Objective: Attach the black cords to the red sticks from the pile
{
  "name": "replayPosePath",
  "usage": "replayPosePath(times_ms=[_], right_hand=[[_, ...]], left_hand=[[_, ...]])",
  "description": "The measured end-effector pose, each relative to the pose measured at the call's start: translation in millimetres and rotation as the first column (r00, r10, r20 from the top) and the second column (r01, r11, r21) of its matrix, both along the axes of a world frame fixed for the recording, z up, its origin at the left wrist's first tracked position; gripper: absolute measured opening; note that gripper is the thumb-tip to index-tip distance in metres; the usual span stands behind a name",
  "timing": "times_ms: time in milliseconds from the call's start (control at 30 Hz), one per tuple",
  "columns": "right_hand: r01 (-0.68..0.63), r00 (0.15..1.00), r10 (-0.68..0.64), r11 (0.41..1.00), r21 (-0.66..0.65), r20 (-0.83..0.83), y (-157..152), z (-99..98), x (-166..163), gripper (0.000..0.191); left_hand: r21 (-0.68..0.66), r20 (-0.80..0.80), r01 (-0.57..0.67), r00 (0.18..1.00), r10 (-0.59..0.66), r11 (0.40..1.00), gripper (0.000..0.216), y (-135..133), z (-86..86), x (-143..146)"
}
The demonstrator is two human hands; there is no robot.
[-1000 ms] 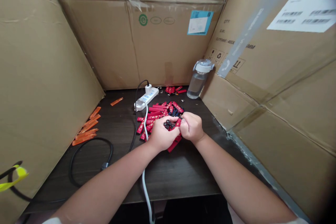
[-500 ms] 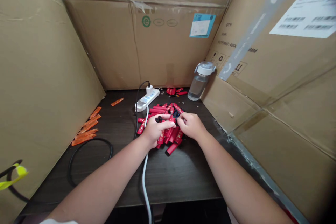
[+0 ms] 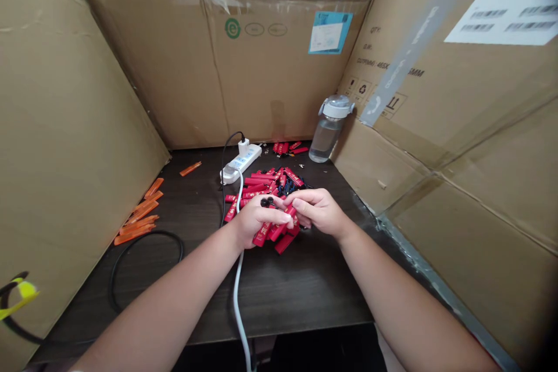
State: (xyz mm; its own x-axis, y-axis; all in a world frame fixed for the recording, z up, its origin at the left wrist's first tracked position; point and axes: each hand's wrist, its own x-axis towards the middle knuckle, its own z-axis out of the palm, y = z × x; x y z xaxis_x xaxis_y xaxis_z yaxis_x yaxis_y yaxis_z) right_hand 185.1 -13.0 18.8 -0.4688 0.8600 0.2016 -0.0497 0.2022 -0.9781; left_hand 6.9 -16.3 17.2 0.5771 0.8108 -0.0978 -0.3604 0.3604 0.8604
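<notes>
A pile of narrow red packets [image 3: 264,181] with gold print lies mid-table. Over its near side, my left hand [image 3: 257,218] is closed, its thumb lying across a red packet [image 3: 281,228]. Two small round black pieces [image 3: 267,201] show between its thumb and forefinger; what they belong to is hidden. My right hand [image 3: 320,210] meets it from the right, thumb and fingers pinching the upper end of that same packet. Dark blue and black pieces [image 3: 288,187] lie among the packets just beyond the fingers.
A white power strip [image 3: 241,164] with a plug stands behind the pile, its white cable [image 3: 238,296] running toward me. A water bottle [image 3: 326,133] is at back right. Orange strips [image 3: 139,218] and a black cable [image 3: 112,279] lie left. Cardboard walls [image 3: 270,87] enclose the table.
My right hand has come from the dark pieces nearer to me, onto the packet at my left hand. My left hand now has its thumb across that packet. The view has shifted slightly.
</notes>
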Motion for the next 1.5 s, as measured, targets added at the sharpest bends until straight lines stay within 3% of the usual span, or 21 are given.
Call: replayPosePath(times_ms=[167,333,433,533,733,867,1000,1167,1400,1500], right_hand=[[0.128,0.985,-0.128,0.992,-0.008,-0.117,-1.8,-4.3,-6.1,0.031],[0.176,0.972,-0.172,0.984,0.008,-0.162,-3.9,-11.4,-9.5,0.031],[0.223,0.972,-0.208,0.964,0.145,-0.112,-5.5,-10.9,-7.8,0.028],[0.262,0.964,-0.263,0.907,0.328,-0.043,-6.2,-7.4,-5.7,0.026],[0.129,0.972,-0.207,0.862,0.490,0.109,-6.4,6.5,-1.2,0.024],[-0.011,0.965,-0.158,0.776,0.631,0.210,-7.2,17.1,3.4,0.023],[-0.041,0.942,-0.219,0.679,0.733,0.256,-6.3,19.7,7.2,0.024],[-0.078,0.909,-0.269,0.642,0.763,0.319,-5.0,12.8,9.3,0.025],[0.034,0.866,-0.441,0.519,0.854,0.234,-7.5,7.1,6.6,0.020],[0.231,0.846,-0.525,0.519,0.823,0.093,-4.3,6.1,14.6,0.018]], left_hand=[[0.063,-0.034,-0.073,0.997,0.075,0.995,0.027,-1.5,-0.9,1.8],[0.075,-0.041,-0.095,0.994,0.098,0.993,0.031,-1.3,3.8,0.7],[0.069,-0.006,-0.036,0.999,0.036,0.997,0.028,0.9,5.2,-0.9],[0.052,0.003,0.033,0.999,-0.033,0.998,0.025,2.0,6.0,-3.1],[0.047,-0.043,0.028,0.999,-0.026,0.998,0.019,-0.2,7.7,-7.8],[0.018,-0.049,0.051,0.998,-0.050,0.999,0.018,0.0,7.3,-8.3],[0.028,-0.096,0.087,0.992,-0.084,0.996,0.017,1.2,6.2,-7.9],[0.085,-0.203,0.080,0.977,-0.062,0.993,0.019,-0.1,7.3,-7.3],[0.258,-0.252,0.004,0.966,0.064,0.966,0.017,-4.0,12.8,-6.4],[0.341,-0.334,0.024,0.938,0.097,0.940,0.021,-9.3,15.7,-5.3]])
